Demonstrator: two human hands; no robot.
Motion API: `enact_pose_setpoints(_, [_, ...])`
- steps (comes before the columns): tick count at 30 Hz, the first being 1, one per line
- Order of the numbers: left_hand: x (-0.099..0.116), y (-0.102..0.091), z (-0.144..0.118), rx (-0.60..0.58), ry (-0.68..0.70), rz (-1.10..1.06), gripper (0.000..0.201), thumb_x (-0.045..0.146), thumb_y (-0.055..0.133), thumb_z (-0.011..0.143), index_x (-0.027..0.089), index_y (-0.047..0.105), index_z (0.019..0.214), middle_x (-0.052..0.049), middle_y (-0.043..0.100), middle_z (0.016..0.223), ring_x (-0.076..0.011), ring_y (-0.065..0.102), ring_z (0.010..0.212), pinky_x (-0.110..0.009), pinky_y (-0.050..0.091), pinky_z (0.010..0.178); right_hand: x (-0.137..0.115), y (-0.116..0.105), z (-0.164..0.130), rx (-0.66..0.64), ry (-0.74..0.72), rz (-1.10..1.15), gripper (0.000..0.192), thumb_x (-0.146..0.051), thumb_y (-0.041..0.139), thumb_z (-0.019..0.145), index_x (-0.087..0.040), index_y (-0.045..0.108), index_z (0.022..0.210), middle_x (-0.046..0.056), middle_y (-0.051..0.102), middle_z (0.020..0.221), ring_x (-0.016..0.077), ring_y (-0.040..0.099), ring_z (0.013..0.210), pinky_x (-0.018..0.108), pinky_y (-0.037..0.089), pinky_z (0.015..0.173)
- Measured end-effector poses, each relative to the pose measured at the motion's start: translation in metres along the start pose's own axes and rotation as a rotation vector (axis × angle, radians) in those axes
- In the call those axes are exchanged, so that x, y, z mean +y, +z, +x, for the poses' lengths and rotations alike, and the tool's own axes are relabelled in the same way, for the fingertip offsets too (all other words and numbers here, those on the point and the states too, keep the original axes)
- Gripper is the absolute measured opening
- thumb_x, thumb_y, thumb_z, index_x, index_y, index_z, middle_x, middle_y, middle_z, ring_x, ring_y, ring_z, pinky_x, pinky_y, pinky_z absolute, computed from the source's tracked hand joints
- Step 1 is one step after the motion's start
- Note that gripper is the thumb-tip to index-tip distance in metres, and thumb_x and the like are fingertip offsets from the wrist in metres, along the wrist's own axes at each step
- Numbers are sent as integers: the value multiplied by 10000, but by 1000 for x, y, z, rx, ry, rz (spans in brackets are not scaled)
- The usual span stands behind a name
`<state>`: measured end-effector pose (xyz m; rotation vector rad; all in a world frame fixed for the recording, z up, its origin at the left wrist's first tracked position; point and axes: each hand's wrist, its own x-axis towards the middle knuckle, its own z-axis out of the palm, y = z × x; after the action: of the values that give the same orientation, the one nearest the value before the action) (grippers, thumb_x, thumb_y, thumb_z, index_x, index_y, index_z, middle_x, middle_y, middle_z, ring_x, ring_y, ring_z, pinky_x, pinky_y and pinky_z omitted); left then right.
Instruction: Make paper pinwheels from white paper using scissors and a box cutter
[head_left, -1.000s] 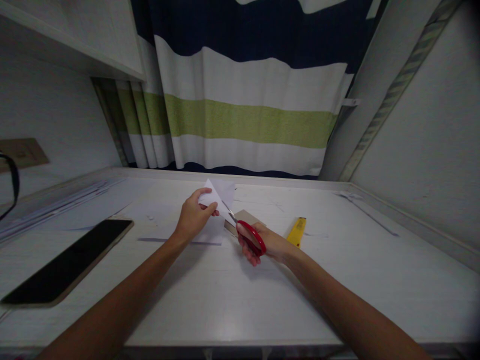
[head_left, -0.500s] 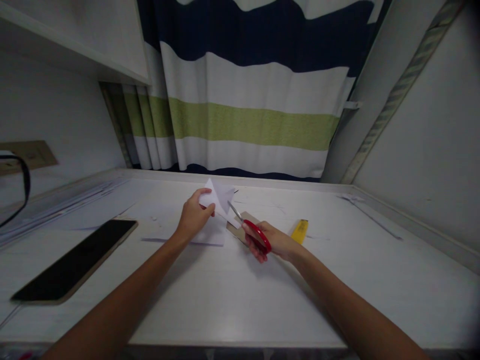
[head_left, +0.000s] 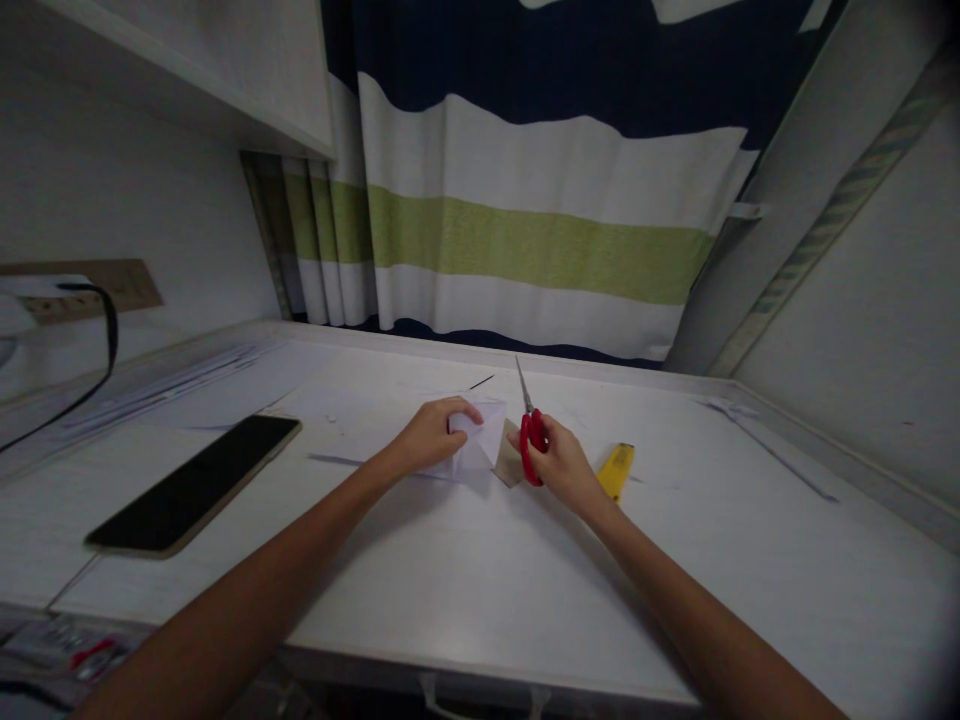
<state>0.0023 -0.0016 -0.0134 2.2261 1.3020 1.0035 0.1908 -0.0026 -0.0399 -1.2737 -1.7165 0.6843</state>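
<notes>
"Anything in a container?"

"There's clutter (head_left: 52, 638), with a red item (head_left: 91, 655) in it, below the front edge of the bench (head_left: 450, 590) at lower left. It's blurred, and I can't tell whether a drawer or a box holds it."

"And the scissors (head_left: 526, 440)?"

"In the right hand (head_left: 562, 462), raised over the bench. Red looped handles, slim silvery blades that look closed together, tips pointing away towards the striped curtain (head_left: 525, 240). The fingers are wrapped around the loops."

"What has the other hand got?"

"The left hand (head_left: 435, 432) grasps the folded white paper (head_left: 484, 440) between thumb and fingers. The paper is near the middle of the bench, its crease lines slanting and its right part pointed."

"What's around them?"

"A tan piece (head_left: 507, 465) just right of the paper, by the scissors. A yellow tool (head_left: 616, 470) beyond the right wrist, partly hidden by it. Well off to the left, a phone (head_left: 195, 482) lies flat, its screen dark and its edge beige."
</notes>
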Motion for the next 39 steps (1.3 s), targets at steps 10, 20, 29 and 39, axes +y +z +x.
enact_pose_setpoints(10, [3, 3, 1, -24, 140, -90, 355, 35, 384, 567, 166, 608, 810, -27, 558, 866, -125, 491, 714, -209, 364, 557, -22, 5, -11, -238, 164, 407, 330, -343, 641, 578, -160, 408, 723, -69, 419, 484, 59, 402, 371, 195, 308, 357])
enact_pose_setpoints(20, [2, 11, 0, 151, 23, -230, 334, 74, 447, 635, 172, 580, 925, -57, 486, 975, -146, 485, 850, -238, 432, 636, -13, 4, -6, -135, 241, 711, 333, -296, 665, 581, -173, 406, 750, -79, 432, 493, 46, 414, 365, 172, 278, 357])
enact_pose_setpoints(29, [8, 25, -3, -27, -154, -725, 451, 149, 507, 679, 141, 417, 1121, -14, 578, 660, -121, 559, 572, -273, 462, 598, -15, 5, -9, -151, 258, 761, 322, -295, 654, 601, -175, 417, 783, -50, 491, 486, 68, 438, 405, 188, 322, 404])
enact_pose_setpoints(39, [-7, 24, 2, 195, -131, -534, 387, 75, 498, 616, 158, 509, 994, 6, 552, 705, -74, 521, 503, -185, 436, 494, -15, 15, -14, -216, 290, 722, 333, -322, 653, 605, -168, 432, 801, -3, 557, 592, 86, 477, 459, 219, 353, 458])
